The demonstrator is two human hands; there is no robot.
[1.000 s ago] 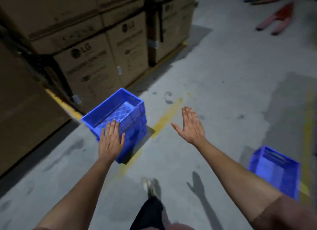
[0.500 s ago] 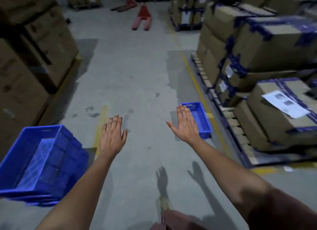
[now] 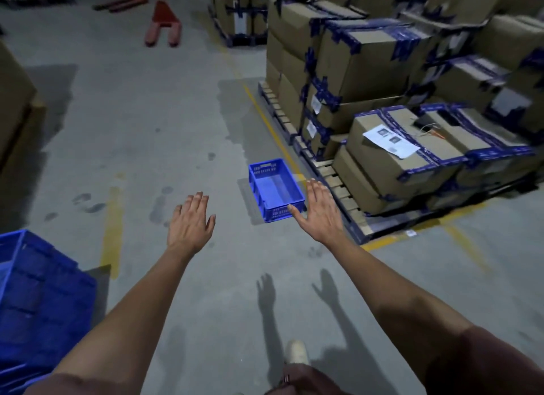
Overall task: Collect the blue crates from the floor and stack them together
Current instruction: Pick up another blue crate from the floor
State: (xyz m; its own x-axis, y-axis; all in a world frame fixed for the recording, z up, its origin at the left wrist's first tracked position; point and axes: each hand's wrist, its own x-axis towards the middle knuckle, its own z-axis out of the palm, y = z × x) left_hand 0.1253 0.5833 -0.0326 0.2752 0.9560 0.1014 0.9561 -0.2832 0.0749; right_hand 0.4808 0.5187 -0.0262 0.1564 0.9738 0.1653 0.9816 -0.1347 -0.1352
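Right now your foot (image 3: 297, 352) is on the grey floor (image 3: 164, 123), at the bottom of the view. Just to your left, low in the corner, sits the blue stack (image 3: 38, 300) of crates, resting on the floor.

A little farther out, both your arms reach forward. Your left hand (image 3: 190, 220) is wide open with the fingers spread, and it holds nothing. Your right hand (image 3: 319, 210) is open too, palm down, and it holds nothing either. Their shadows fall on the floor below them.

Past your hands lies the single blue crate (image 3: 273, 188). It stands upright on the floor with its open top up, and it looks empty. It is just beside the pallet (image 3: 338, 185) that carries the taped cardboard boxes (image 3: 391, 156). Your right hand looks as if it covers the crate's near corner, but I think it is still in the air, not touching.

So the step looks like this: you are going to fetch that crate. Next you need to step closer, bend down, and take it by its two short sides. Then carry it to the stack on your left.

Far away, a red pallet jack (image 3: 163, 23) stands on the floor.
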